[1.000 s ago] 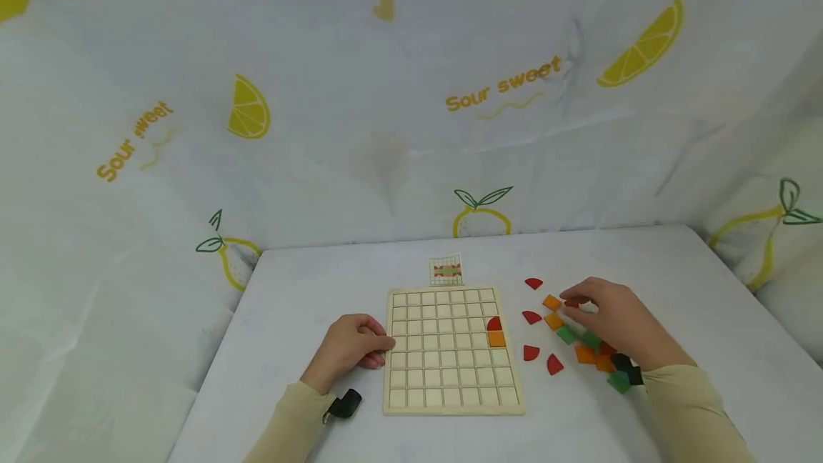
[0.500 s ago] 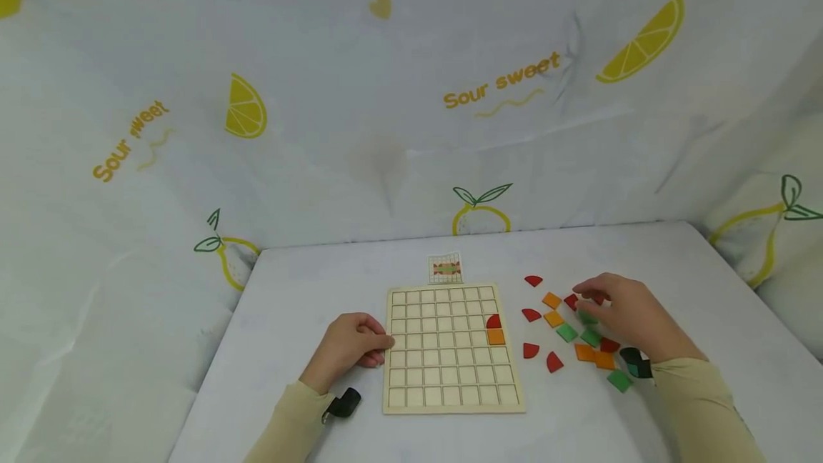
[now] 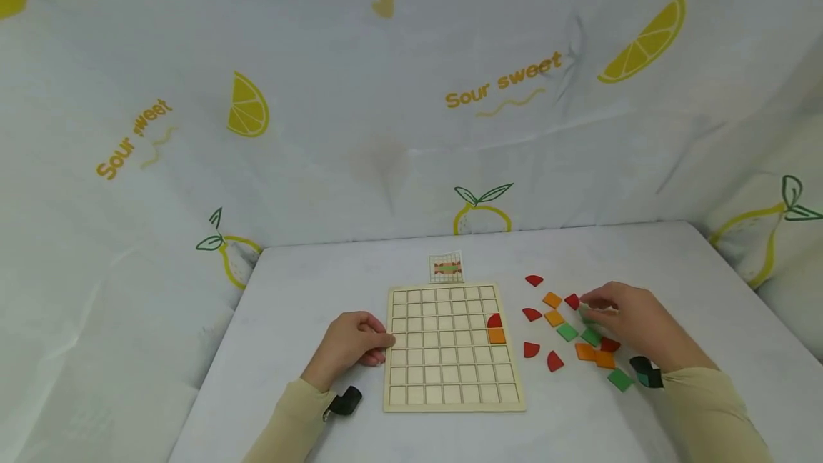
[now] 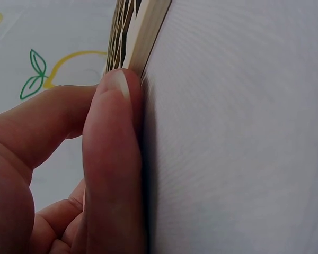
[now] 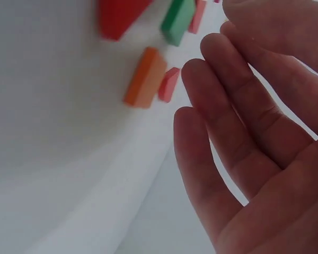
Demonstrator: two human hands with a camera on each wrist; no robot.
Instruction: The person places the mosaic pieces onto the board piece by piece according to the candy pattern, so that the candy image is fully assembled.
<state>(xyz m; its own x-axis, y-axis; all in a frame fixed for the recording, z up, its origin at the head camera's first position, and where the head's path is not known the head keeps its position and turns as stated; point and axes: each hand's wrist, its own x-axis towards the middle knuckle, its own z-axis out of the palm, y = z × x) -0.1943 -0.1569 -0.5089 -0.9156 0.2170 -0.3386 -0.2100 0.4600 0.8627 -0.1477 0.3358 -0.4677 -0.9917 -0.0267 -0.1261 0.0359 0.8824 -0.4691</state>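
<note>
My left hand (image 3: 352, 340) is at the left edge of a pale wooden grid board (image 3: 424, 359); thumb and index finger pinch the rim (image 4: 148, 32). A red quarter-round tile (image 3: 494, 321) and an orange square tile (image 3: 496, 336) sit in the board's right column. On the table's right side my right hand (image 3: 626, 316) hovers low over loose tiles, fingers loosely bent. A green tile (image 3: 584, 313) is partly hidden by its fingertips, and a red tile (image 3: 572, 301) lies just left of them. No tile shows between the fingers in the right wrist view.
A small pattern card (image 3: 446, 268) lies behind the board. Between board and right hand are several red tiles (image 3: 531, 314), orange tiles (image 3: 552, 299) and green tiles (image 3: 567, 332). Another green tile (image 3: 620, 379) lies nearer the front. A printed white cloth (image 3: 386, 127) hangs behind the table.
My right hand has shifted rightward, away from the red tile that was at its fingertips. That tile stays on the table. The left hand keeps its place on the board's edge.
</note>
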